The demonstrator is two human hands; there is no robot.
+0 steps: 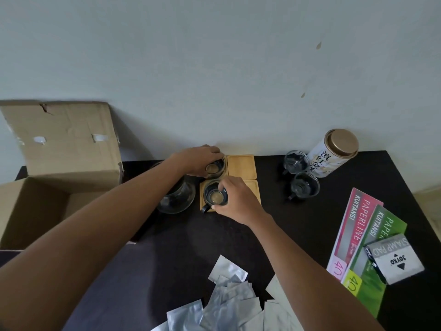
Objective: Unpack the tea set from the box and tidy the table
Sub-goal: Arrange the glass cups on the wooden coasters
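Several square wooden coasters [241,164] lie together on the black table [298,223] near the wall. My left hand [199,158] grips a glass cup [216,168] standing on the far left coaster. My right hand [235,198] holds a second glass cup [214,197] with a dark handle on the near left coaster. A glass teapot [177,199] stands just left of the coasters, partly hidden by my left forearm. Two more glass cups [296,162] [305,186] stand to the right, beside a white tea tin [334,152] with a gold lid.
An open cardboard box [59,163] fills the left side, its flap up against the wall. Silver foil sachets [229,304] lie in a heap at the near edge. Pink and green receipt books [358,237] and a stamp pad box [393,259] lie at the right.
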